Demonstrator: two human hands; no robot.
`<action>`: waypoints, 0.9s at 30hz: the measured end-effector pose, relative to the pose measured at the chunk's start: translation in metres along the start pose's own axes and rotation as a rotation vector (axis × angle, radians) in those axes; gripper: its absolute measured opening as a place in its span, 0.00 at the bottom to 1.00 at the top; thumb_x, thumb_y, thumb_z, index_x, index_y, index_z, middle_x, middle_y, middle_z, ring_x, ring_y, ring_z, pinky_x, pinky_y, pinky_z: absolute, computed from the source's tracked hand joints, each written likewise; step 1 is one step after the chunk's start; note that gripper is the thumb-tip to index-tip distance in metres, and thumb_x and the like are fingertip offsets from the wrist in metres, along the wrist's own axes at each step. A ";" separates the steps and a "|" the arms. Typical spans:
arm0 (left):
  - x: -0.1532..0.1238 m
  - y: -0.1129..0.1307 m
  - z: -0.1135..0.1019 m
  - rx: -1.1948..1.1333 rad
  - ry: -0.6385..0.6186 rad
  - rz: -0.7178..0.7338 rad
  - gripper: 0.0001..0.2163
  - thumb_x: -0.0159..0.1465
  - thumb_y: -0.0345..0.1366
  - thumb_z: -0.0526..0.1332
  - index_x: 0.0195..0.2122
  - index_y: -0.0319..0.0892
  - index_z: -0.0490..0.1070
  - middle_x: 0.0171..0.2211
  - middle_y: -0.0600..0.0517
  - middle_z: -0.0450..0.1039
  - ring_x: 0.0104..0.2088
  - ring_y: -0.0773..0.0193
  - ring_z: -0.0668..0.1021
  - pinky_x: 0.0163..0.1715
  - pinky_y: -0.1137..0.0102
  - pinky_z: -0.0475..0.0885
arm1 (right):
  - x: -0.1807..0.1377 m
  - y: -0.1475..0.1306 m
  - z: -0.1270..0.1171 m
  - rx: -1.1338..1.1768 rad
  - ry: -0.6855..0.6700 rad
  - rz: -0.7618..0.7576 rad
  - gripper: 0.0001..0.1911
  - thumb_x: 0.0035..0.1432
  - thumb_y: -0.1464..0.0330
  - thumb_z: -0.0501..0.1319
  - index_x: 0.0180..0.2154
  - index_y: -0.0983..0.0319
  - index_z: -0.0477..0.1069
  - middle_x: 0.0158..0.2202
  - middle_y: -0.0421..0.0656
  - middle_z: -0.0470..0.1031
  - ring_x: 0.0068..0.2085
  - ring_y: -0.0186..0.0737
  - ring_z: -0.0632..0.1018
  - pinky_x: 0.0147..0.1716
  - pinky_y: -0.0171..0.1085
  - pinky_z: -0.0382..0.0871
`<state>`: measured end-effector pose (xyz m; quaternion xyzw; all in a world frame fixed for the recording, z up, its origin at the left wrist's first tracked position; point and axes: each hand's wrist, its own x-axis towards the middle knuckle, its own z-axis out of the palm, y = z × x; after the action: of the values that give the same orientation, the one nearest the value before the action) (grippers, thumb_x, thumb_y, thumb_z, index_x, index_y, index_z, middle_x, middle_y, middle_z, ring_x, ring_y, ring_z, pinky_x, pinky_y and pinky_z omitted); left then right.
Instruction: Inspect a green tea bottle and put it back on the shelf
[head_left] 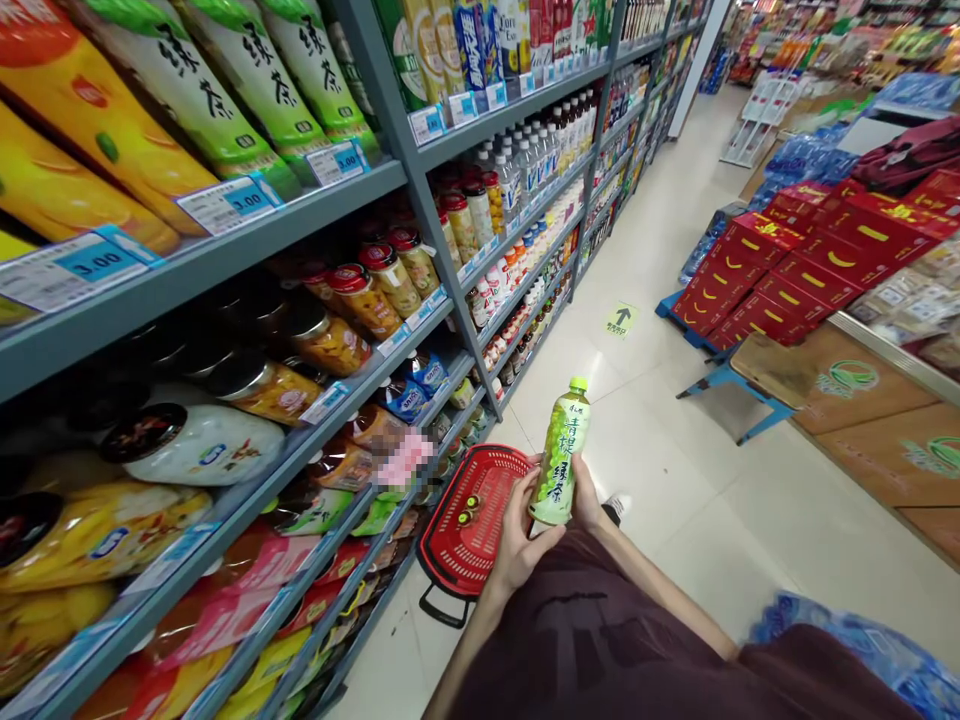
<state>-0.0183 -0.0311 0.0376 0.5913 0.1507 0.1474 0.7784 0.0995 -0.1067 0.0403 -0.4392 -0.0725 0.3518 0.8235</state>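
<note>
I hold a green tea bottle [561, 460] upright in front of me, with a bright green cap and a pale green label with dark characters. My left hand [519, 535] wraps the bottle's lower part from the left. My right hand [584, 497] supports it from behind on the right, mostly hidden by the bottle. A red shopping basket [471, 525] with black handles stands on the floor just under my hands, next to the shelving.
Grey shelving [225, 250] runs along the left, stocked with bottled drinks, jars and packets. Stacked red boxes [810, 260] on a blue pallet and cardboard cartons [862, 390] line the right. Blue plastic-wrapped packs [862, 640] lie at bottom right. The tiled aisle [675, 420] stretches ahead.
</note>
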 end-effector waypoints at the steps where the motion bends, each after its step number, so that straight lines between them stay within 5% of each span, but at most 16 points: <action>1: 0.000 0.000 -0.001 0.019 -0.001 0.001 0.40 0.57 0.38 0.75 0.68 0.47 0.59 0.68 0.41 0.65 0.68 0.45 0.70 0.67 0.55 0.68 | 0.001 0.001 -0.001 0.000 -0.004 0.003 0.32 0.61 0.41 0.61 0.46 0.62 0.78 0.40 0.49 0.85 0.49 0.54 0.83 0.51 0.50 0.79; 19: 0.001 -0.002 -0.007 0.231 -0.007 0.089 0.37 0.60 0.39 0.72 0.69 0.47 0.60 0.69 0.40 0.62 0.67 0.45 0.70 0.67 0.52 0.68 | 0.000 -0.008 0.006 -0.048 -0.011 0.037 0.31 0.58 0.42 0.64 0.43 0.63 0.79 0.39 0.49 0.85 0.46 0.52 0.83 0.48 0.49 0.80; 27: 0.000 0.007 -0.008 0.683 0.178 0.406 0.30 0.57 0.27 0.67 0.63 0.46 0.69 0.57 0.43 0.71 0.59 0.50 0.76 0.60 0.54 0.75 | 0.004 -0.004 -0.003 -0.205 0.076 -0.077 0.24 0.57 0.51 0.70 0.47 0.61 0.78 0.48 0.47 0.84 0.47 0.48 0.83 0.52 0.46 0.77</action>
<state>-0.0220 -0.0222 0.0422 0.8187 0.1380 0.2899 0.4761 0.1059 -0.1072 0.0413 -0.5311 -0.0940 0.2936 0.7892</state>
